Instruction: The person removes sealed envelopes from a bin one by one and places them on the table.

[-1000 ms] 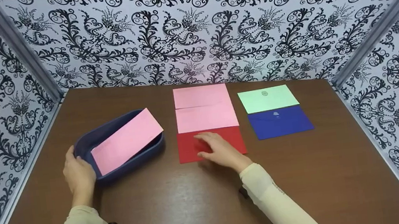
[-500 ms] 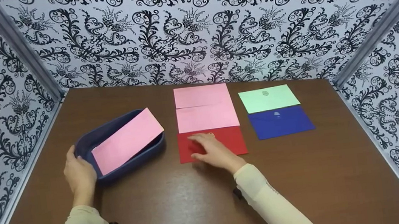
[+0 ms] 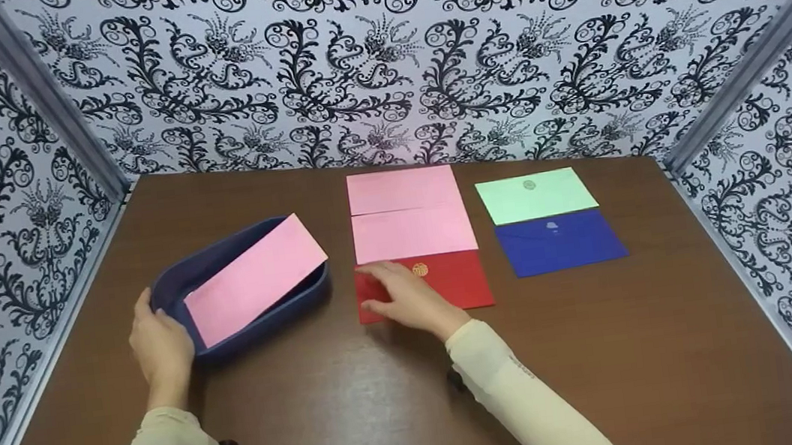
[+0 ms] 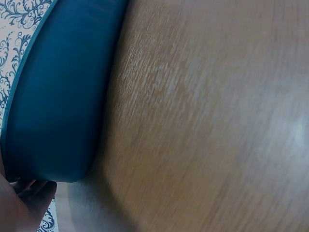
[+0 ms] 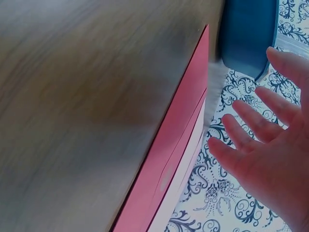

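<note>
A red envelope (image 3: 460,283) with a gold seal lies on the brown table, in front of two pink envelopes (image 3: 412,232). My right hand (image 3: 405,295) is over its left part with fingers straight and spread (image 5: 260,159); the envelope's red edge (image 5: 178,145) runs beneath them. My left hand (image 3: 162,347) grips the near left end of a dark blue tray (image 3: 232,244), thumb at the rim, with fingertips (image 4: 29,193) at the tray's corner (image 4: 58,96). A pink envelope (image 3: 252,279) lies slanted across the tray.
A pale green envelope (image 3: 535,195) and a dark blue envelope (image 3: 559,243) lie at the right of the table (image 3: 388,405). Patterned black-and-white walls close in the back and both sides.
My right hand has slid left across the red envelope, uncovering its gold seal. The left hand and the tray have stayed put.
</note>
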Demonstrator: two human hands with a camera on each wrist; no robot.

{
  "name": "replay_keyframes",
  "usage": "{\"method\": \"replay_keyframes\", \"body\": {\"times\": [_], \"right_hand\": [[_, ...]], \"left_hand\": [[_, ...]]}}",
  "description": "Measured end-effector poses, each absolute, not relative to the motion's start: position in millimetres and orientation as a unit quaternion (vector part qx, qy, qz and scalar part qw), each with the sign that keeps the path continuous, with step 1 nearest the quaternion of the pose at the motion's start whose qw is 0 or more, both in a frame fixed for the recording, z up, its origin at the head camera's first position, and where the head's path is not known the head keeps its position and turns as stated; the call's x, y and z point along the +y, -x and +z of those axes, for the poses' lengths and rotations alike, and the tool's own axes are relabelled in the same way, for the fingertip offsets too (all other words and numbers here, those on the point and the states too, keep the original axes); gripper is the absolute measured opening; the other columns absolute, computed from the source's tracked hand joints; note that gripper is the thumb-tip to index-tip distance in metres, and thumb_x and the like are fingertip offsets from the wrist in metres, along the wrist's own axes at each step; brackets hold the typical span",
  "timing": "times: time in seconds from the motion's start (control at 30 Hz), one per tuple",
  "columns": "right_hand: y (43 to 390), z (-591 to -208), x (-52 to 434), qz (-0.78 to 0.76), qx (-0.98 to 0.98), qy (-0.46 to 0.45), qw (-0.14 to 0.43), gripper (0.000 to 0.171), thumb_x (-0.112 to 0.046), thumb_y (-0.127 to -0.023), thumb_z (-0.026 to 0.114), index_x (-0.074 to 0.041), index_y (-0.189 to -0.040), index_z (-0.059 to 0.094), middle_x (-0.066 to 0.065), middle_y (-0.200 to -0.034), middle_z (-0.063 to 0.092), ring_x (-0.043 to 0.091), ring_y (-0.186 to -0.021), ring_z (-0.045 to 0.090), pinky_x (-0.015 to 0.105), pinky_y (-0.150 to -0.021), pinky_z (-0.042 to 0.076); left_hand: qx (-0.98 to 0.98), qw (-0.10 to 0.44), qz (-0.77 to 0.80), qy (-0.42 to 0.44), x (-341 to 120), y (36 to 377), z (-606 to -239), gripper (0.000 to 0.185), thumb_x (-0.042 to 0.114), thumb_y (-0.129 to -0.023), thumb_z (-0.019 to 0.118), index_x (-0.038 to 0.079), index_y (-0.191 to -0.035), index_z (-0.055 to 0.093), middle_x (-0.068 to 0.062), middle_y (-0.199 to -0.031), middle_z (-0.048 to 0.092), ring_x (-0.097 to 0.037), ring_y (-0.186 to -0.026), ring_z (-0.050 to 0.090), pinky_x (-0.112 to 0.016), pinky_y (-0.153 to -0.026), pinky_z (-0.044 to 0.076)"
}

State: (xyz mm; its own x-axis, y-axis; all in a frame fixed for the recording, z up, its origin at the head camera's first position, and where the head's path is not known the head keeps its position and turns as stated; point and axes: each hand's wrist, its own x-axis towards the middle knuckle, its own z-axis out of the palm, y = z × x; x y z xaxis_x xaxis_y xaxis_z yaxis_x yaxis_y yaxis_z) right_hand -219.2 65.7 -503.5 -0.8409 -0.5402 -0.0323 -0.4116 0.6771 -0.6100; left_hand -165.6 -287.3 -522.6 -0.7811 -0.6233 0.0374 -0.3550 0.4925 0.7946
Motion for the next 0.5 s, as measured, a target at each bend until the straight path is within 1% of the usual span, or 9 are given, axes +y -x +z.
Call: {"method": "replay_keyframes", "body": {"times": [0.2, 0.5], "right_hand": [[223.5, -500.9, 53.5, -0.305, 0.909, 0.268, 0.095, 0.061, -0.036, -0.096, 0.065, -0.011, -0.148, 0.046, 0.008, -0.151, 0.048, 0.024, -0.141, 0.045, 0.04, -0.119, 0.037], [230.4, -494.6, 34.3, -0.298, 0.911, 0.266, 0.099, 0.064, -0.043, -0.097, 0.061, -0.014, -0.151, 0.043, 0.008, -0.153, 0.047, 0.025, -0.143, 0.043, 0.04, -0.121, 0.035]], "left_hand": [[-0.848, 0.163, -0.415, -0.286, -286.8, 164.8, -523.0, 0.048, 0.007, -0.105, 0.028, 0.003, -0.153, 0.033, -0.032, -0.15, 0.042, -0.054, -0.135, 0.042, -0.061, -0.114, 0.033], [-0.846, 0.154, -0.42, -0.29, -287.1, 165.6, -522.0, 0.049, 0.009, -0.106, 0.027, 0.005, -0.155, 0.03, -0.029, -0.153, 0.04, -0.052, -0.137, 0.041, -0.061, -0.114, 0.033]]}}
